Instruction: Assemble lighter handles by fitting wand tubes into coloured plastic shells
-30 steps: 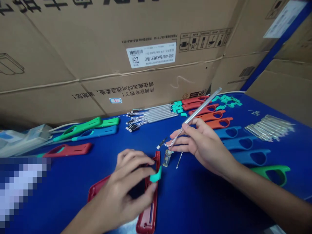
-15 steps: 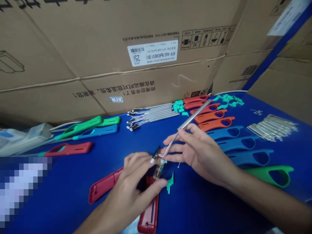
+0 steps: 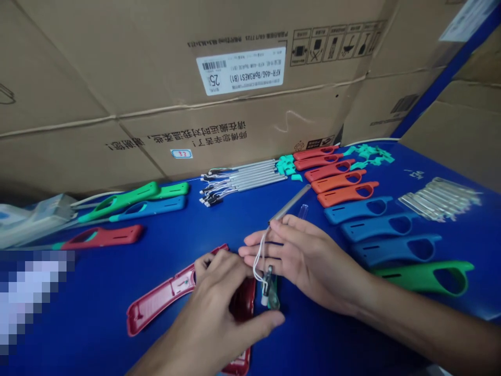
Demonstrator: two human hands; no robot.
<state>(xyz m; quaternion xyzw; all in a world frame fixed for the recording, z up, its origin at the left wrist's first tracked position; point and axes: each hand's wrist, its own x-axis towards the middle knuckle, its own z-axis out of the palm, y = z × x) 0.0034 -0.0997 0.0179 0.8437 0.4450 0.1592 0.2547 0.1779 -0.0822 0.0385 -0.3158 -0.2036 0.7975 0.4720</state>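
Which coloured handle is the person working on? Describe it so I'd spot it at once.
Start at the big cardboard box behind the blue table, then come forward to the near edge. There the left hand rests on a dark red handle shell; unlike the handles in rows, it lies alone, hollow side up.

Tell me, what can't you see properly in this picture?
Head view:
- Red shell: its middle is hidden under the left hand; its near end is cut by the bottom edge.
- Small clear part by the right hand: too small and blurred to tell.
- Metal tube: lower end hidden behind that hand's fingers.
- Bottom-left patch: pixelated.
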